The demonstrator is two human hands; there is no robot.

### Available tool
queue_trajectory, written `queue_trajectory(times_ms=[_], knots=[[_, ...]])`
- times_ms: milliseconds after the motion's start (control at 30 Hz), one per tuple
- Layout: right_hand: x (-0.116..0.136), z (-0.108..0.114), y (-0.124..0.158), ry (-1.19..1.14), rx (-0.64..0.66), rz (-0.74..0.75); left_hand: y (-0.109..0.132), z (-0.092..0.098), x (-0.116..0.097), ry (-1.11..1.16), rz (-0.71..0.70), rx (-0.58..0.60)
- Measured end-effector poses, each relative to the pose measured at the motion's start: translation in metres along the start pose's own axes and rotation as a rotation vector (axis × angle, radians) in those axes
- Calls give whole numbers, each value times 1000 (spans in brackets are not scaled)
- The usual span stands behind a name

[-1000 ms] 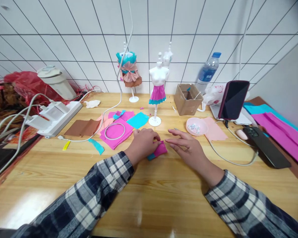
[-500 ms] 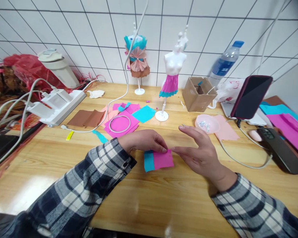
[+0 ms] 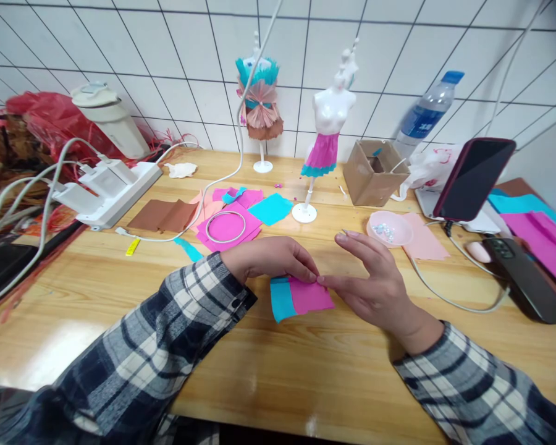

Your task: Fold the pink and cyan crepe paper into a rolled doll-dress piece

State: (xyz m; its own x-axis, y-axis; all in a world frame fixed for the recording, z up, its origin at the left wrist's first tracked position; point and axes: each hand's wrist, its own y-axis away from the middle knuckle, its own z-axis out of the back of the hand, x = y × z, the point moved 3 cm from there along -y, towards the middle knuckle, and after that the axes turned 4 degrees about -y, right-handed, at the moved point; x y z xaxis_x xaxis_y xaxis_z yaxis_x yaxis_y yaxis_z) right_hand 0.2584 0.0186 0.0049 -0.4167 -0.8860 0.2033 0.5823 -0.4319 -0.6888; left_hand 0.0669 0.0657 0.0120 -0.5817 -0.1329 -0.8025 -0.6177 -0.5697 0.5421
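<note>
A small two-coloured piece of crepe paper (image 3: 311, 295), bright pink with a blue strip along its left side, is held low over the wooden table. My left hand (image 3: 278, 259) pinches its upper edge between thumb and fingers. At that same edge, the fingertips of my right hand (image 3: 375, 278) meet those of my left and grip the paper near its corner. Other fingers of the right hand are raised, apart from the paper. Behind my hands stands a white mini dress form (image 3: 333, 111) wearing a pleated pink skirt (image 3: 323, 151) with a blue hem.
Pink paper sheets (image 3: 204, 238) lie under a metal ring (image 3: 225, 227), beside brown paper (image 3: 162, 215) and a blue sheet (image 3: 272, 209). A bead bowl (image 3: 401, 230), cardboard box (image 3: 370, 176) and phone (image 3: 526, 278) are to the right; a power strip (image 3: 120, 198) is left.
The camera view has shifted slightly. The paper's pink end has swung a little to the right, and my left fingertips have moved right, up against the right fingertips.
</note>
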Motion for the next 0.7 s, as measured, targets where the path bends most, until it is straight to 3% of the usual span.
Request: queue_trajectory(times_ms=[267,500,700], knots=[[-1,2,0,-62,-36,-77,1,2,2,96,-58,43],[-1,3,2,-74,33,-105,2,2,-4,176,12,-61],[1,3,1,-55,42,-109,1,0,-7,269,-27,-108]])
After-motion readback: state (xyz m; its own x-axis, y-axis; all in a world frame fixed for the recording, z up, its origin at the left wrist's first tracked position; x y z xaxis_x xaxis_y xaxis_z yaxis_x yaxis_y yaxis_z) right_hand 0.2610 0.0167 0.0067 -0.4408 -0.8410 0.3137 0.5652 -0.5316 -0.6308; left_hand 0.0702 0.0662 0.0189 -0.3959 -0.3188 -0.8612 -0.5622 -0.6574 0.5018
